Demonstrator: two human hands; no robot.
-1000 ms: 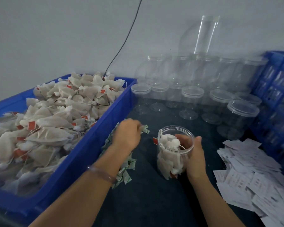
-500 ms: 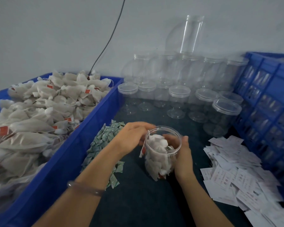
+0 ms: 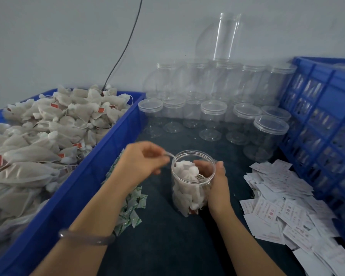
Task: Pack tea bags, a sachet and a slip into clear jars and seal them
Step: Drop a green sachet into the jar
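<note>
I see my right grip [image 3: 217,182] curled round the open jar [image 3: 195,151], which stands on the dark surface [image 3: 167,246], packed with tea bags [image 3: 184,170]. My left grip [image 3: 145,162] pinches a small pale piece [image 3: 170,154] at the jar's rim, too blurred to name. Sachets [image 3: 133,208] lie just left of the jar, slips [image 3: 283,202] to its right.

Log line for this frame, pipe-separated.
phase: filling | left hand pinches blurred small piece at jar mouth | right hand grips jar | tea bags inside | lid off
</note>
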